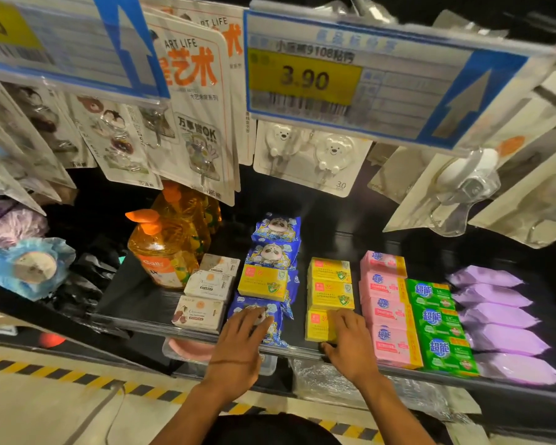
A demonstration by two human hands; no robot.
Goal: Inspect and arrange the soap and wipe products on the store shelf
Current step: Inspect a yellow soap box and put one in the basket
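Note:
On the dark shelf (132,297) lie rows of products. My left hand (241,342) rests with straight fingers on the front blue panda wipe pack (270,332). More blue wipe packs (275,232) run behind it, and one yellow soap box (262,282) lies across them. My right hand (350,338) curls over the front yellow soap box (316,327), thumb at the shelf's front lip. Two more yellow soap boxes (331,284) sit behind it. Pink soap boxes (385,303), green soap boxes (437,322) and purple wipe packs (495,319) fill the right side.
Three white soap boxes (206,293) and orange pump bottles (164,252) stand at the left. Hanging hook packs (312,155) and price tags (305,78) overhang the shelf from above. Below are a pink tub (190,348) and black-and-yellow floor tape (45,370).

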